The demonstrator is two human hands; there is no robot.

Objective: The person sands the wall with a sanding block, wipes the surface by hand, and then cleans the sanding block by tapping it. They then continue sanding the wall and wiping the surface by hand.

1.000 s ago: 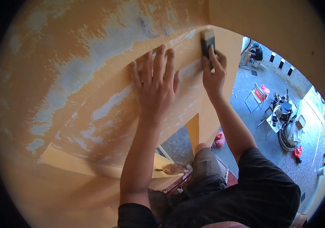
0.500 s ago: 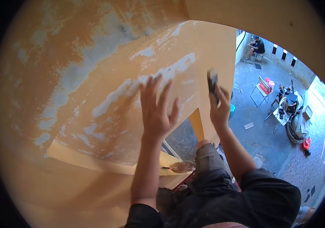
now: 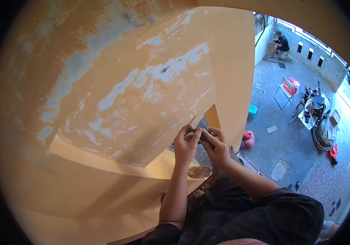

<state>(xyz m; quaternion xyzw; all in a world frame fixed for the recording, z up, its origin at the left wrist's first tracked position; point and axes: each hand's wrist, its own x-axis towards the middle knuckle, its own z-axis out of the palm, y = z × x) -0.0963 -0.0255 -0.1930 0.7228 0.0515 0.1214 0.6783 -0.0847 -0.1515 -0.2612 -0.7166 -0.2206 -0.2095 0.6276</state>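
Observation:
Both of my hands meet in front of the lower wall opening, around a small dark sanding block [image 3: 206, 138] with a pale edge. My left hand [image 3: 185, 147] pinches its near side between thumb and fingers. From the right, my right hand [image 3: 219, 152] grips the same block, its fingers curled over it. Parts of the block are hidden by the fingers. Behind the hands rises an orange-tan curved wall [image 3: 121, 134], with patchy whitish areas worn through its paint. Below my left hand, a bristly brown brush [image 3: 200, 172] rests on the ledge by the opening.
On the concrete floor [image 3: 273, 110] lower right stand a folding chair [image 3: 286, 90], a cluttered table [image 3: 309, 118] with hoses, a teal stool [image 3: 252, 111] and a pink bag [image 3: 248, 139]. Another person [image 3: 280, 43] sits far back by a wall.
My left hand came down from its raised, spread position and closed on the block. My right hand moved down and left with the block, bringing both hands together.

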